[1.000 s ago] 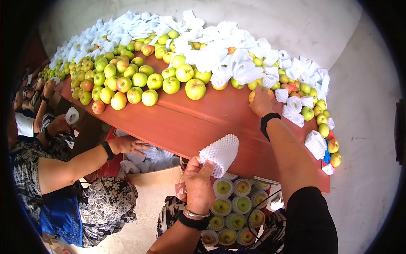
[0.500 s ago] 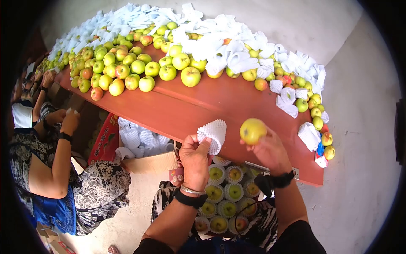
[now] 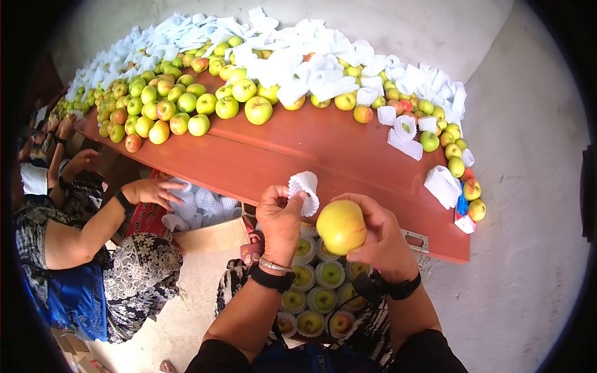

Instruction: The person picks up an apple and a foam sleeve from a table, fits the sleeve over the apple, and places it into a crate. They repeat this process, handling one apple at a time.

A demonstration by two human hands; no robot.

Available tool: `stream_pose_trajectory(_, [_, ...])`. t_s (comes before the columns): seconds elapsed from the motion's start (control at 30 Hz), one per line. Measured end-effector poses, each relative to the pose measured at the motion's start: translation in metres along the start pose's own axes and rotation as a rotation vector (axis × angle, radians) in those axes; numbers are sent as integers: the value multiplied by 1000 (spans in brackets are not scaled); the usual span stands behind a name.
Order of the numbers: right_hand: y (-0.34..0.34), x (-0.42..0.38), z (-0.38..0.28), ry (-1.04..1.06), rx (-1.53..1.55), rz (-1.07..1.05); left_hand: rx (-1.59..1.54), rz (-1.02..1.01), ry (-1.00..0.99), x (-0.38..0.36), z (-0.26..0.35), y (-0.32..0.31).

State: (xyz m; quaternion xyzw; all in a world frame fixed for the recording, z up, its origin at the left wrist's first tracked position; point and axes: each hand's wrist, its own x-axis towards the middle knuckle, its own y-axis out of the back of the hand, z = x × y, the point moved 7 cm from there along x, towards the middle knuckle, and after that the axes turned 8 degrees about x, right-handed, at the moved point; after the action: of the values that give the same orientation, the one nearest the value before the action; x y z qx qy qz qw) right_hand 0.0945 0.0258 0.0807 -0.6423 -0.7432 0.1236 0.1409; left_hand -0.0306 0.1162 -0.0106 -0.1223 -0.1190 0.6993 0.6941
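My left hand (image 3: 278, 224) pinches a white foam net sleeve (image 3: 304, 191) between thumb and fingers, its mouth open toward the upper right. Just to the right, my right hand (image 3: 387, 239) grips a yellow-green apple (image 3: 341, 227) from its right side. Apple and sleeve are close together but apart. Below both hands, a box of apples in foam nets (image 3: 329, 273) sits by my lap, the fruit in rows. The red-brown table (image 3: 323, 149) stretches out in front of my hands.
Loose apples (image 3: 180, 102) and heaped white foam sleeves (image 3: 311, 43) lie along the table's far side. A carton of foam sleeves (image 3: 208, 208) stands left, below the table edge. A co-worker's hand (image 3: 152, 191) reaches over it. A metal bracket (image 3: 415, 240) shows at the table's right edge.
My right hand has brought the apple down and left, nearer the sleeve. My left hand still holds the sleeve. The co-worker's hand has moved right to the carton of sleeves.
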Motion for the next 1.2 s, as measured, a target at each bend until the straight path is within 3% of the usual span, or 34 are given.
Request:
stream_pose_trajectory(0.1, [-6, -3, -7, 163, -416, -148, 22, -19, -75, -3, 0, -8])
stream_pose_trajectory(0.23, [7, -4, 10, 83, -499, -109, 134, -100, -101, -12, 4, -19])
stream_pose_trajectory(0.33, [20, -2, 25, -60, -132, -85, 28, -221, -166, -17, 4, -32])
stream_pose_trajectory(0.4, [24, -4, 22, -120, 66, 15, -21, -300, -95, -19, 4, -37])
stream_pose_trajectory(0.53, [41, -6, 12, -79, 61, 65, -38, -414, -15, -25, 3, -45])
stream_pose_trajectory(0.63, [56, -4, 15, 61, 306, 127, 2, -501, -29, -33, -1, -52])
stream_pose_trajectory(0.73, [63, -6, 10, 90, 131, 325, 2, -532, -23, -39, -4, -56])
stream_pose_trajectory(0.83, [63, -7, 2, 353, -266, 313, -111, -476, 85, -36, -5, -54])
stream_pose_trajectory(0.93, [58, -10, 2, 299, -764, 341, -149, -467, 71, -38, 4, -53])
stream_pose_trajectory(1.03, [67, -13, -2, 241, -891, 499, -83, -549, -13, -44, 8, -58])
stream_pose_trajectory(1.13, [66, -19, -7, 451, -1071, 640, -85, -596, -2, -50, 2, -64])
stream_pose_trajectory(1.2, [62, -19, -5, 436, -1039, 628, -119, -571, 35, -49, -1, -64])
